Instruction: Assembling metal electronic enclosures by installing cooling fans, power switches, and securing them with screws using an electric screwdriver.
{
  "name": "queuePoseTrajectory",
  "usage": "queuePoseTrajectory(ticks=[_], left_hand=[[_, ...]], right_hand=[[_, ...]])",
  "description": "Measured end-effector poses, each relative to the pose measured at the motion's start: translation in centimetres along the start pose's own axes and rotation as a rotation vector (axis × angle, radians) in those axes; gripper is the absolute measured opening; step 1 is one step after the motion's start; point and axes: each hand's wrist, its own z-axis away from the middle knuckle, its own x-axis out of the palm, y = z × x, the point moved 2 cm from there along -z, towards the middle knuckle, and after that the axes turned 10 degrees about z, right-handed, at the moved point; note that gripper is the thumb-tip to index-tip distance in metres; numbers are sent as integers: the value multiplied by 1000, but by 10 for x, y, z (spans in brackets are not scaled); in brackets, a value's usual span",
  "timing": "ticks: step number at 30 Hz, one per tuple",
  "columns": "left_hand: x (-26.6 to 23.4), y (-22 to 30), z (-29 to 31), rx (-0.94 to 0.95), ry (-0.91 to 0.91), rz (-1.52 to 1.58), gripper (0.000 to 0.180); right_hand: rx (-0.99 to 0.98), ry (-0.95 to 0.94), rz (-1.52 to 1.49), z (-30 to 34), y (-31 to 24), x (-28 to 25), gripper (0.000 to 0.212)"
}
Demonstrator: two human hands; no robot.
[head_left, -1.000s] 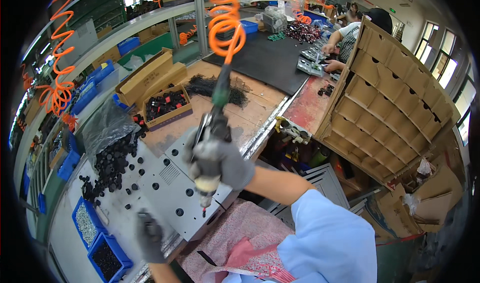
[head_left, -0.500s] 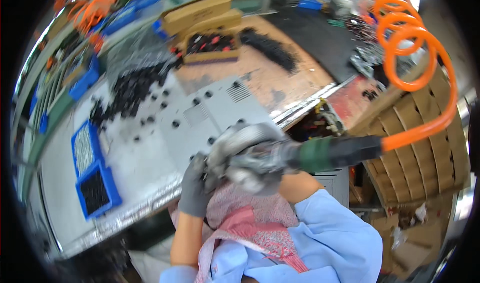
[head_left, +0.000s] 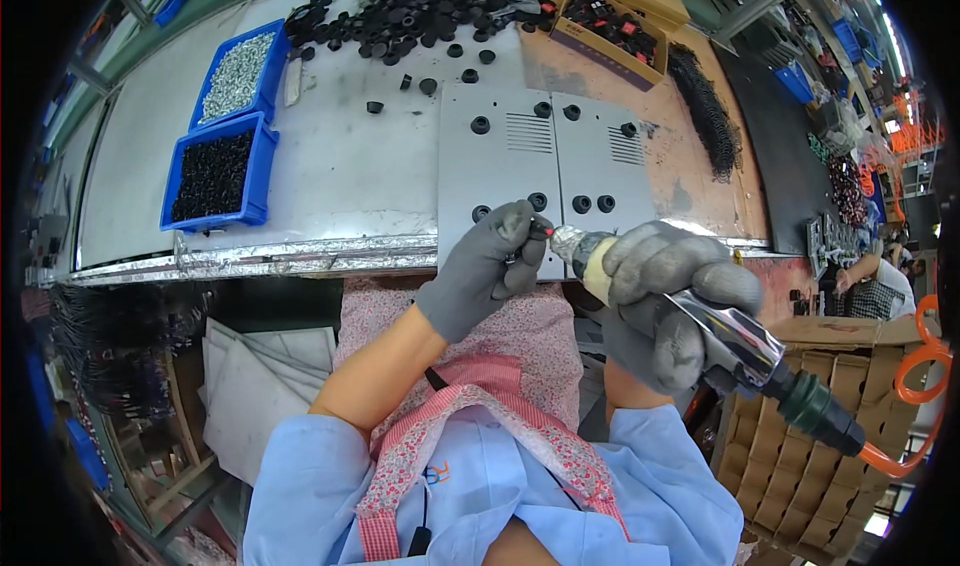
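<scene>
Grey-gloved right hand [head_left: 680,301] wrapped firmly around a power driver [head_left: 730,338], its body slanting down to the right, orange coiled hose [head_left: 915,371] running off its rear end. Driver's nose points left, just in front of the bench's near edge; red-tipped bit right by the left hand's fingertips. Whether they touch: cannot tell.

Left hand [head_left: 492,264], also gloved, fingers curled and pinched on small dark pieces [head_left: 512,258]; exact kind too small to tell.

Beyond the hands, two grey metal panels [head_left: 495,166] lie side by side on the bench [head_left: 335,171], slotted vents toward the far side. Four black round feet [head_left: 480,124] on each.

Left on bench: two blue bins touching, far one [head_left: 283,51] with pale metal hardware, near one [head_left: 262,171] with black hardware. Far side: loose pile of black caps [head_left: 400,21]; right of it, a cardboard box [head_left: 625,64] of black and red parts. Dark mesh bundle [head_left: 708,116] farther right.
</scene>
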Motion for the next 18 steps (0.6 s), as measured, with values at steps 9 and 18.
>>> queuePoseTrajectory(ticks=[9,18], left_hand=[[-32,78,-32,370,329,-1244,48],[-77,110,-81,578,552,-1813,39]], right_hand=[[-20,37,43,-21,13,-4,46],[109,34,31,-30,57,2,40]])
